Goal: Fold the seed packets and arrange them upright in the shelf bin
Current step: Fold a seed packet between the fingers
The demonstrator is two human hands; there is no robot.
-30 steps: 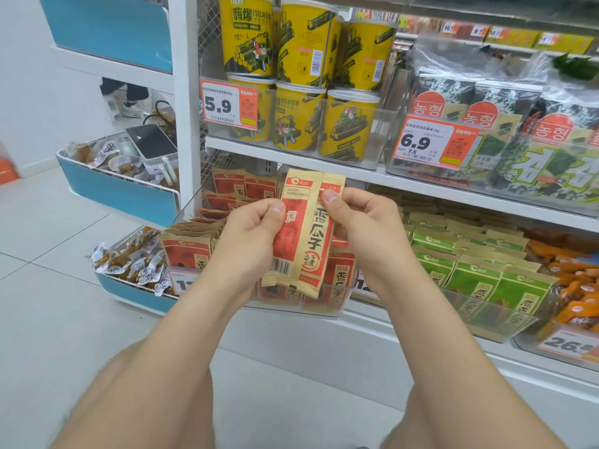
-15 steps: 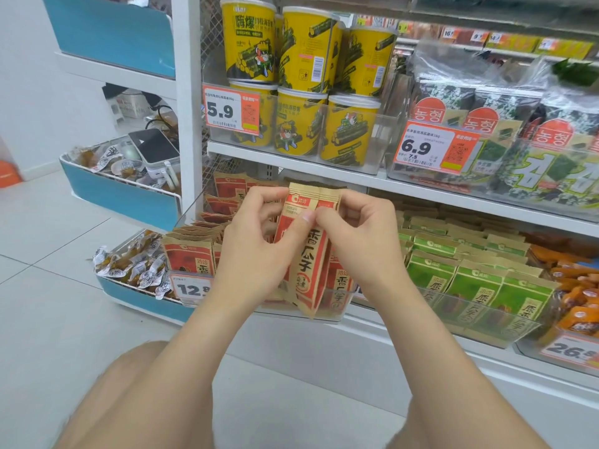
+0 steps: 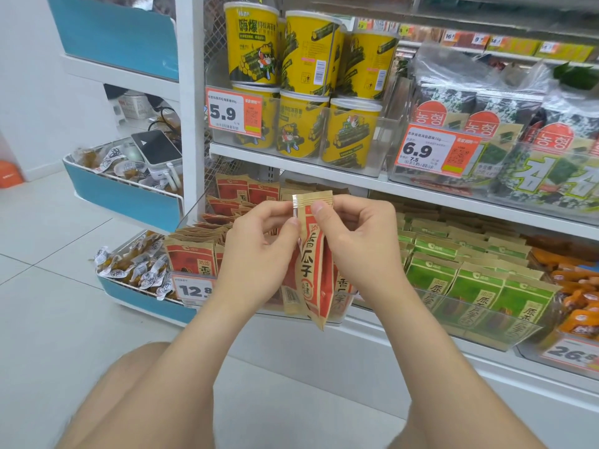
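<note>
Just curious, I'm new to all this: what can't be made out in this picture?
Head view:
12.8 price tag: right end behind the left hand.
26.8 price tag: cut by the frame's right edge.
The seed packet: left side under the left hand, top under the right hand thumb.

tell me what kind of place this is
Most likely a convenience store aisle: orange price tags hang along the white shelf, yellow snack tubs are stacked two high, and rows of identical green packets stand facing out in bins.
</note>
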